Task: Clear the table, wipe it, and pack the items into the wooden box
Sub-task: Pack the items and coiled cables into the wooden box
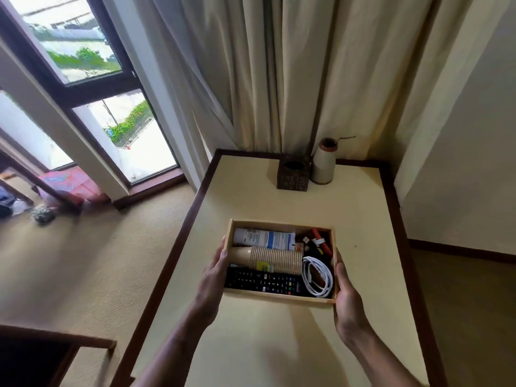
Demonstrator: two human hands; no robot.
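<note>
Table: cream top with dark border, filling centre and lower right of frame. Curtain behind, wall at right, drop to carpet at left.

Wooden box: centre of frame, over mid-table, already packed. Stack of paper cups lying across the middle, remote along near wall, printed tube along far wall, white cable coiled at right. Resting or just lifted: cannot tell.

Left hand: clasped on left wall, fingers close together. Right hand: on near-right corner, thumb laid along rim, other fingers hidden beneath.

Step, as judged: packing done, final placing of box in hand. Wiping: not verifiable here.

Next move calls for a level set-down, then an even release on both sides.

Room: bare top all round the box. Dark tissue holder and vase at far edge, well apart from it. Left border nearest; keep clear.
</note>
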